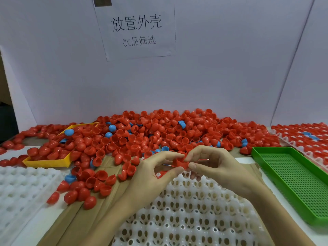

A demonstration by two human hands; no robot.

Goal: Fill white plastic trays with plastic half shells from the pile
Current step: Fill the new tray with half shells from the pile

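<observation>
Cardboard-topped table (92,215) | shell pile (159,132) behind | both hands (184,166) pinch red shell (179,163) over white tray (186,210)

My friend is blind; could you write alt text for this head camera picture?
Both hands, left hand and right hand, pinch red plastic half shells above an empty white plastic tray, before a big pile of red and blue half shells.

Red half shell (179,163) above white tray (186,210)
</observation>
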